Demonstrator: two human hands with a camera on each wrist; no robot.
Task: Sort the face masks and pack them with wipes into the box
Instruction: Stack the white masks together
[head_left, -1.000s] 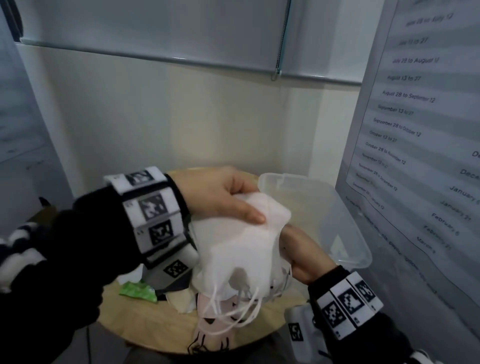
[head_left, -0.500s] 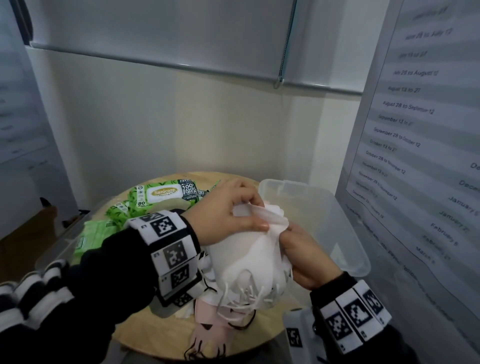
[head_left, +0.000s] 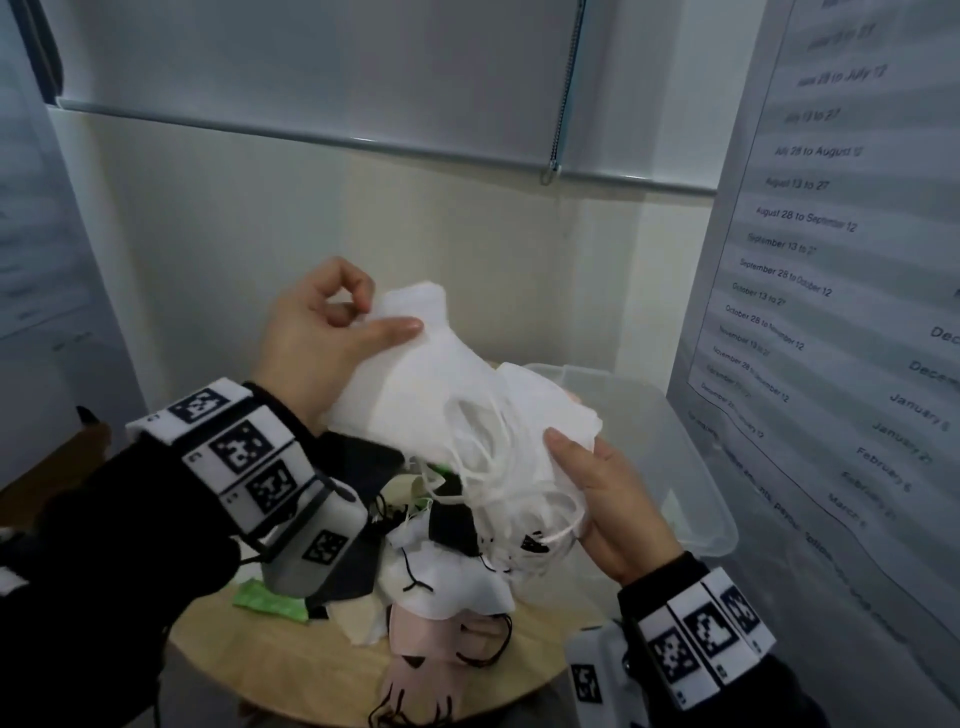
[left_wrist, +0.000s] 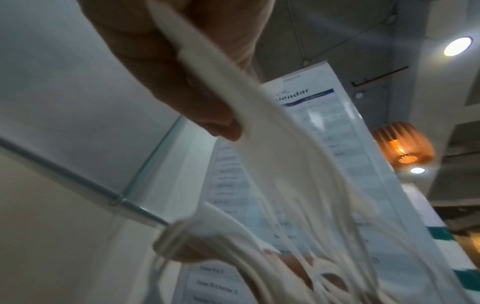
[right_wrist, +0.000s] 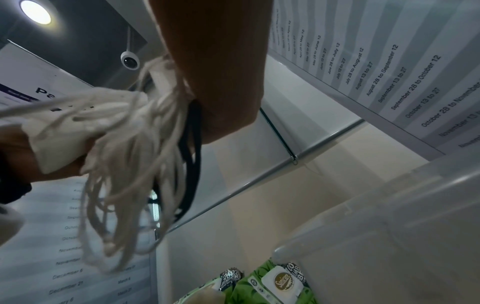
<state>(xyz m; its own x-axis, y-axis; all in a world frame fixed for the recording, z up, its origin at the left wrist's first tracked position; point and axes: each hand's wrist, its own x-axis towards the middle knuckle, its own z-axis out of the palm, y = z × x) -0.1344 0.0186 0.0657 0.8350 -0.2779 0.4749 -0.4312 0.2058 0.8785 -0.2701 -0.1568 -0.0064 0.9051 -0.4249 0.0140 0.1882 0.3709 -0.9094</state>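
Worktop (head_left: 291, 670): round, wooden, in a wall corner.
Grip: my left hand (head_left: 317, 332) and right hand (head_left: 608, 499) both pinch the white masks (head_left: 436, 395).
Box (head_left: 696, 467): just right of the masks, nearer my right hand.

Your left hand (head_left: 332, 332) now sits higher above the box (head_left: 691, 467) than a second ago, pinching the top edge of a white mask (head_left: 415, 374) and peeling it up off the bunch. Your right hand (head_left: 608, 499) has shifted from behind the bunch of white masks (head_left: 530, 431) to its side nearest the box, thumb now pressed on the front. The ear loops (head_left: 498, 483) spread out between the lifted mask and the bunch instead of hanging together.
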